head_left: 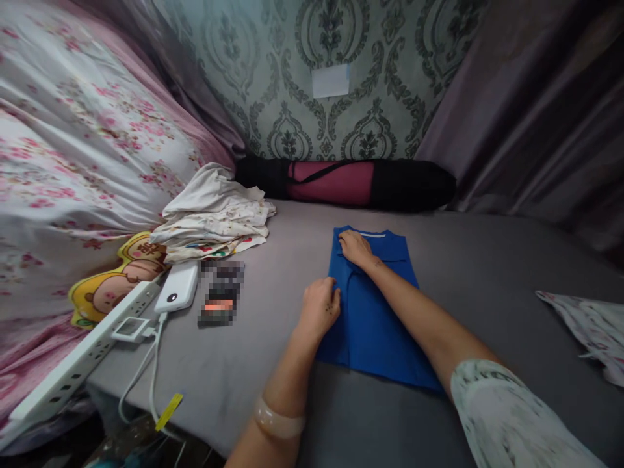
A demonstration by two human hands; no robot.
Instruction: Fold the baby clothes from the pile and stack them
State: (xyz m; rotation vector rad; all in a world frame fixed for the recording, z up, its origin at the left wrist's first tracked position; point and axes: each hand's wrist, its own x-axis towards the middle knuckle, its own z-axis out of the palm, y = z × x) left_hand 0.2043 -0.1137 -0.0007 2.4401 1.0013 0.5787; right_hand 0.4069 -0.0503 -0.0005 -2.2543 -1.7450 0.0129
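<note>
A blue garment [375,318] lies on the grey bed surface, its neckline with a white label pointing away from me and its left side folded inward in a long strip. My left hand [322,303] is at the garment's left edge, fingers curled; what they pinch is too small to make out. Near the collar, at the upper left corner, my right hand [355,248] rests on the fabric with bent fingers. Its fingertips are partly hidden against the cloth, so its hold is unclear. My right forearm crosses over the garment.
A pile of pale clothes [214,214] sits at the back left, near a white power bank [178,287], a power strip [82,364] and a pixelated item [219,296]. A black and maroon bag [336,184] lies along the wall. Patterned fabric [589,328] is at the right.
</note>
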